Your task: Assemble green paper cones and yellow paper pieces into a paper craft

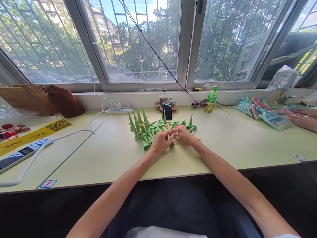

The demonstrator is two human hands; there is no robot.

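Over the front of a pile of green plastic cone spikes [149, 132], my left hand [161, 141] and my right hand [183, 135] meet with their fingertips together. The fingers of my left hand are closed, and the round end of a green spike [172, 145] shows just beneath them. My right hand pinches at the same spot; what it grips is hidden by the fingers. Small yellow pieces [197, 138] lie among the spikes. Several spikes stand point up at the left of the pile [132, 123], and another stands at the right [190, 119].
Behind the pile are a black phone [167, 112] and a small open carton [162, 103]. A green-capped bottle [211, 99] stands by the sill. A power strip [120, 109] with a white cable is at left. At right, another person's hands [303, 119] are near bagged hangers [272, 117].
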